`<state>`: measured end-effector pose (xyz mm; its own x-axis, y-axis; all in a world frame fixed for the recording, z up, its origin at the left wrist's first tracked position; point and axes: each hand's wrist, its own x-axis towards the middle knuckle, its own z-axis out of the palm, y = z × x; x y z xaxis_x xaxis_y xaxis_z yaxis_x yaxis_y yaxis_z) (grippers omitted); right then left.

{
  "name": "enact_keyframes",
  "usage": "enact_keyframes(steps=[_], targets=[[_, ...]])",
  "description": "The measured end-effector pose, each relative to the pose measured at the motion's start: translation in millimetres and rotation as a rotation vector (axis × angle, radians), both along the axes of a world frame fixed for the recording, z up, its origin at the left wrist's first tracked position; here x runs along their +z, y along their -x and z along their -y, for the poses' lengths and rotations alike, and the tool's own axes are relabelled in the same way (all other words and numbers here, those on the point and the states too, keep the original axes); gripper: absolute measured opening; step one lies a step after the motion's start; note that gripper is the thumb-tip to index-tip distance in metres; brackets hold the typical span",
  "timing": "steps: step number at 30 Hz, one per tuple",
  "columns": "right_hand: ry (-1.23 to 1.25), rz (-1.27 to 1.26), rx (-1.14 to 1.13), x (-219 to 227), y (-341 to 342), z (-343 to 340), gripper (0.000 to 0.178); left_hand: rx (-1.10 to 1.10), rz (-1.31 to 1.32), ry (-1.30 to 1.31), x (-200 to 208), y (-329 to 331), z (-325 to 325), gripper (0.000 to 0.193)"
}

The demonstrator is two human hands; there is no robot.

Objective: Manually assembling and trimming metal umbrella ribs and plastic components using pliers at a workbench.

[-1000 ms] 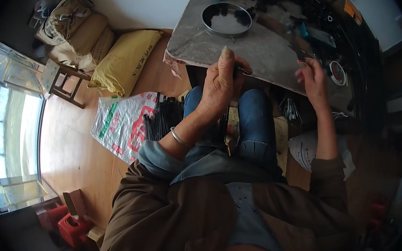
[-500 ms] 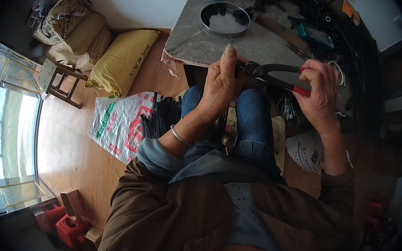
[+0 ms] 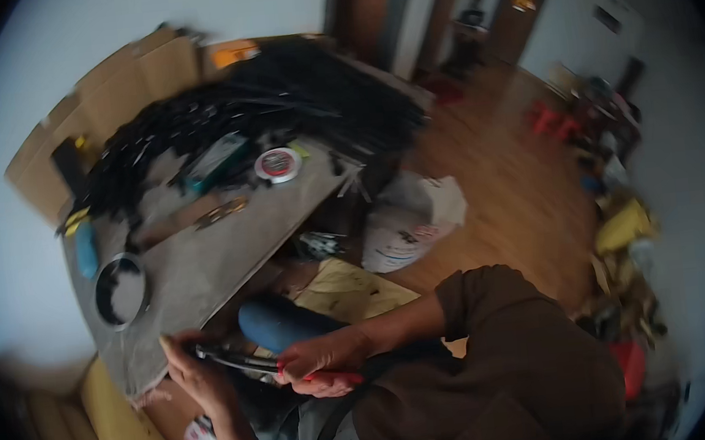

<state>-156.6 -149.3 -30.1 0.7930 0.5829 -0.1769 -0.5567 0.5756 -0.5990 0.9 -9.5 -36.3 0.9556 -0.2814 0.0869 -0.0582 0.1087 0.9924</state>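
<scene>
Watching remotely, I saw bare right hand point(image 3: 323, 355) wrapped round red-handled dark metal pliers point(image 3: 249, 363), tips at bare left hand point(image 3: 202, 382), whose hold I couldn't tell. Plier work seemed underway; next squeeze likely needed steady left.

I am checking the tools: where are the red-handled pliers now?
In the head view's lower left, the red-handled pliers are in the right hand, their tip by the left hand.

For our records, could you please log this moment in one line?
right hand: holding red-handled tool | left hand: at tool's head | on table: round pan
</scene>
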Motion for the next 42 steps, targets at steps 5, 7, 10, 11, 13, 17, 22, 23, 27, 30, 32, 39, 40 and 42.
enact_keyframes(steps=[5,7,10,11,13,17,22,23,27,30,32,39,40,42], targets=[[1.24,0.559,-0.309,7,13,32,0.033,-0.15,-0.106,0.049,23,18,35,0.061],[1.553,0.668,-0.504,26,12,29,0.035,-0.153,-0.101,0.077,12,6,32,0.063],[1.267,0.452,-0.491,35,18,20,0.03,-0.249,-0.205,0.103,18,3,24,0.064],[0.847,0.083,-0.312,38,24,11,0.034,-0.262,-0.204,0.116,19,5,24,0.064],[0.45,0.112,-0.386,19,36,-15,0.044,-0.28,-0.08,0.044,24,16,26,0.065],[0.242,0.004,-0.263,16,43,-14,0.033,-0.322,-0.105,0.09,12,17,29,0.064],[1.264,0.222,-0.15,21,23,8,0.031,-0.261,-0.155,0.101,10,13,38,0.063],[1.416,0.407,-0.357,9,20,10,0.031,-0.267,-0.18,0.1,9,11,33,0.063],[1.372,0.483,-0.583,29,16,14,0.024,-0.234,-0.157,0.092,12,4,25,0.061],[0.708,0.05,-0.418,21,23,1,0.031,-0.209,-0.153,0.067,25,14,25,0.062],[0.439,-0.031,-0.355,8,28,-6,0.036,-0.196,-0.176,0.064,27,18,23,0.063],[0.666,0.151,0.058,29,16,33,0.019,-0.157,-0.244,0.064,12,15,23,0.059],[0.915,0.283,-0.02,21,11,38,0.018,-0.124,-0.267,0.054,12,15,22,0.058],[1.331,0.545,-0.144,29,2,38,0.032,-0.085,-0.305,0.023,9,7,15,0.054]])
